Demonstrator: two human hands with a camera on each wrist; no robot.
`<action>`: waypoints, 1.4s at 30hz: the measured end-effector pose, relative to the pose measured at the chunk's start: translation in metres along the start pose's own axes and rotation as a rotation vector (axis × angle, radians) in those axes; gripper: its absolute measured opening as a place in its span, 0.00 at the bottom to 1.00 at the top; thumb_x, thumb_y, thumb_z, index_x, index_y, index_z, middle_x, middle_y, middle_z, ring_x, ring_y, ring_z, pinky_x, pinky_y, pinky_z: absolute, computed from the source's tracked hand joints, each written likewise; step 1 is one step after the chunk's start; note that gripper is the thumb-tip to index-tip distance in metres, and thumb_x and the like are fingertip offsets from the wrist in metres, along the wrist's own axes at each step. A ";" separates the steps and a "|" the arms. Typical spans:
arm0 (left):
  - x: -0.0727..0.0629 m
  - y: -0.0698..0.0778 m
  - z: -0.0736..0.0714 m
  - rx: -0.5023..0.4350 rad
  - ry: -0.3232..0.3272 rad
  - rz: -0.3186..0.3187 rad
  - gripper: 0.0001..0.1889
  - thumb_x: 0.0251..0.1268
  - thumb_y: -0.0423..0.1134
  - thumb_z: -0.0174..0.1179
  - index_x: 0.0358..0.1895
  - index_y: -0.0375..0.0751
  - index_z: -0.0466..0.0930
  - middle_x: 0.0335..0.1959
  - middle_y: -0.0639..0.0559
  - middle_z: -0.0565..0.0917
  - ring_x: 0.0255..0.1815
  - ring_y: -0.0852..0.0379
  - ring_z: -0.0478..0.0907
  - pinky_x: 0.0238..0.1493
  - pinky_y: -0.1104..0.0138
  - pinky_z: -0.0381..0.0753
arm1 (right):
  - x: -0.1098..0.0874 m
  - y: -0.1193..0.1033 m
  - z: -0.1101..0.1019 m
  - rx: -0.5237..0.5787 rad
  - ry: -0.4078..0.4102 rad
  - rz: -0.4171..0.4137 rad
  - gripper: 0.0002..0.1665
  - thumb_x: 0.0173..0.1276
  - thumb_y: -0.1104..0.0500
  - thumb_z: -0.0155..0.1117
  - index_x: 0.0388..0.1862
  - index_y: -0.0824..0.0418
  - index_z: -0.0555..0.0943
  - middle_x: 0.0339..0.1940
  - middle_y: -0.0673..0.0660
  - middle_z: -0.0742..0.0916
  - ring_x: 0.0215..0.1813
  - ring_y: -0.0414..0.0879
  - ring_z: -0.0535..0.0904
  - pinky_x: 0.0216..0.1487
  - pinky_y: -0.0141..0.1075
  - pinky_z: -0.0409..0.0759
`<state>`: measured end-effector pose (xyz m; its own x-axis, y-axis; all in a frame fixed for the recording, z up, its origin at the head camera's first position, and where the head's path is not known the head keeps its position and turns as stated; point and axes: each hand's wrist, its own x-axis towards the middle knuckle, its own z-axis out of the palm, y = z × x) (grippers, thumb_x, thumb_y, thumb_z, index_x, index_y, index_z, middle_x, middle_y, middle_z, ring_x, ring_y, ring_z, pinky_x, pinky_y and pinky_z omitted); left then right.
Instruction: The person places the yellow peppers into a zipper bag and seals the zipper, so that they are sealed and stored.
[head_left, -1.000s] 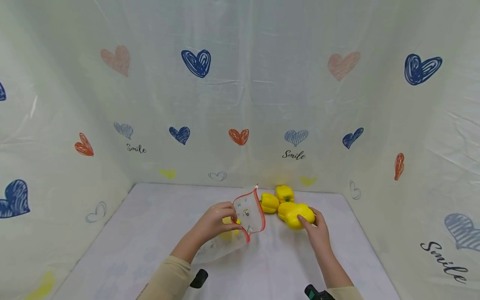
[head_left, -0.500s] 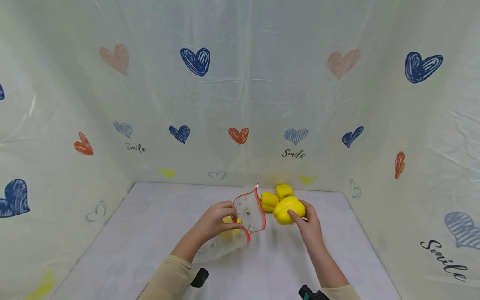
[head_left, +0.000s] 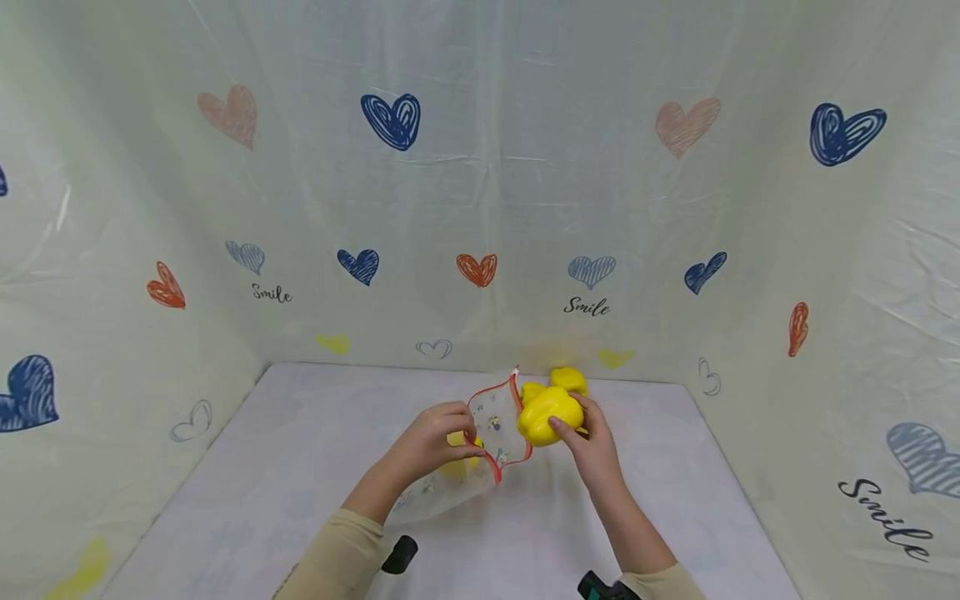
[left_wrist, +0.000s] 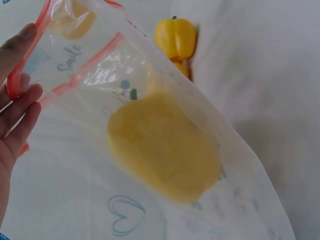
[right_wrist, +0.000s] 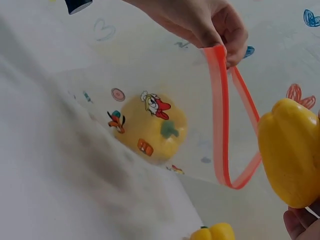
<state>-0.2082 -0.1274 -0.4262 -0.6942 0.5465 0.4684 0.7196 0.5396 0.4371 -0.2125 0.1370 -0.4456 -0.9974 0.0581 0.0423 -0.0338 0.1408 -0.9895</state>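
My left hand (head_left: 442, 433) pinches the rim of a see-through zip bag (head_left: 442, 500) with a red-edged mouth. The bag's mouth gapes toward the right. Inside the bag lies a yellow bell pepper (left_wrist: 165, 150) with a green stem. My right hand (head_left: 596, 446) grips another yellow bell pepper (head_left: 551, 417), thumb on the near side. This pepper overlaps the right edge of the bag's mouth in the head view; in the right wrist view it is right beside the red rim (right_wrist: 220, 115).
Behind the held pepper are more yellow bell peppers, one at the back (head_left: 568, 381) and one partly covered (head_left: 531, 391). A sliver of yellow shows by the right fingers. A white cloth (head_left: 300, 425) covers the table; a heart-printed curtain (head_left: 480, 167) surrounds it.
My right hand has carried its pepper leftward to the bag's mouth, covering part of a pepper behind it. The left hand and the bag have hardly moved.
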 end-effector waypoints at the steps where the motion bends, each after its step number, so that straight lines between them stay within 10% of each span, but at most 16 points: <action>1: 0.000 0.000 0.000 0.005 0.000 0.000 0.12 0.47 0.38 0.77 0.28 0.46 0.80 0.31 0.61 0.75 0.35 0.58 0.74 0.39 0.70 0.80 | 0.000 -0.001 0.002 0.003 -0.003 -0.005 0.35 0.67 0.53 0.68 0.69 0.58 0.66 0.64 0.64 0.75 0.56 0.56 0.71 0.59 0.46 0.73; 42: 0.004 0.002 0.003 0.000 -0.032 0.054 0.12 0.49 0.41 0.76 0.29 0.45 0.80 0.32 0.58 0.76 0.35 0.56 0.75 0.45 0.73 0.79 | 0.003 -0.002 0.048 -0.153 -0.192 0.057 0.39 0.62 0.47 0.71 0.69 0.56 0.68 0.68 0.60 0.72 0.63 0.58 0.69 0.61 0.54 0.72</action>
<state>-0.2095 -0.1219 -0.4260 -0.6548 0.5947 0.4665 0.7558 0.5092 0.4117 -0.2188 0.0896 -0.4497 -0.9917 -0.1165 -0.0540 0.0178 0.2914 -0.9564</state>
